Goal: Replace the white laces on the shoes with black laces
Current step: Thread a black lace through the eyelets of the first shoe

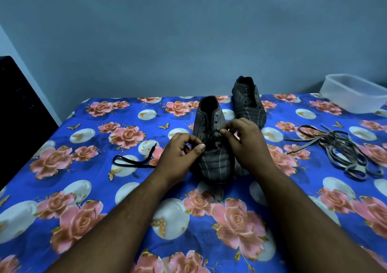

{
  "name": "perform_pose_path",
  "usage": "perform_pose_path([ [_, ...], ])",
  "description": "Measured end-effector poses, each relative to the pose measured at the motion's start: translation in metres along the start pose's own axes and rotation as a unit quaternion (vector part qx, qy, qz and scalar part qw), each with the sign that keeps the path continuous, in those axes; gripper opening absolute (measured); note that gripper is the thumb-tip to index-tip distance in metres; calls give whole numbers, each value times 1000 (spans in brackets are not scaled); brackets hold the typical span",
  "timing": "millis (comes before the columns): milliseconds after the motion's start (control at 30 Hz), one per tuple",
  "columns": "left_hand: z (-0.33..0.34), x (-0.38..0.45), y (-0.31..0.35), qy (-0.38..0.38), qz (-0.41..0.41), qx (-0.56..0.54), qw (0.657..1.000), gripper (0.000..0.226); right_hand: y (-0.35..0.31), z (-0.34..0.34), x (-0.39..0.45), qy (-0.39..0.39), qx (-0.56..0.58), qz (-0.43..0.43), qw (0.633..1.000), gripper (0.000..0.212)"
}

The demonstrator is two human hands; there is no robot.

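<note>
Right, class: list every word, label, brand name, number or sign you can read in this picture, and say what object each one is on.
None can be read.
Near shoe: a pale mark on the tongue between the left hand and right hand, too blurred to read.
Far shoe, plastic container, floral cloth: no text visible.

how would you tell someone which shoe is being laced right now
On the flowered blue bedsheet, two grey striped shoes stand near the middle. It is the nearer shoe, between both hands; the farther shoe stands untouched behind it, toward the plastic tub.
</note>
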State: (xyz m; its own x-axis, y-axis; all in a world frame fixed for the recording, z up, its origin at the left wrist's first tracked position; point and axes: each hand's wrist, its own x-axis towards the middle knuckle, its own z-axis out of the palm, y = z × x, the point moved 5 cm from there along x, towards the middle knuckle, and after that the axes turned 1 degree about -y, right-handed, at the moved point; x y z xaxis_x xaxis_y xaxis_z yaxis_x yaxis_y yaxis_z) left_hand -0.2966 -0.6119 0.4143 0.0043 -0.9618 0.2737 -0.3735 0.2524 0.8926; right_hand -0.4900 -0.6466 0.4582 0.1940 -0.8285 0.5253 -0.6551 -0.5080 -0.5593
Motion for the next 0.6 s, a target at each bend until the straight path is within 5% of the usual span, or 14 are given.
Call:
perform_pose_path([
  [400,0,0,1,3,-1,-4,1000,12,0,-62,2,285,45,-39,957,13],
  [500,0,0,2,3,-3,-8,1000,11,3,-57,3,256,9,-17,966,13],
  [600,0,-2,1,1,-31,-64,997,6,16,-35,4,119,-71,92,986,16],
])
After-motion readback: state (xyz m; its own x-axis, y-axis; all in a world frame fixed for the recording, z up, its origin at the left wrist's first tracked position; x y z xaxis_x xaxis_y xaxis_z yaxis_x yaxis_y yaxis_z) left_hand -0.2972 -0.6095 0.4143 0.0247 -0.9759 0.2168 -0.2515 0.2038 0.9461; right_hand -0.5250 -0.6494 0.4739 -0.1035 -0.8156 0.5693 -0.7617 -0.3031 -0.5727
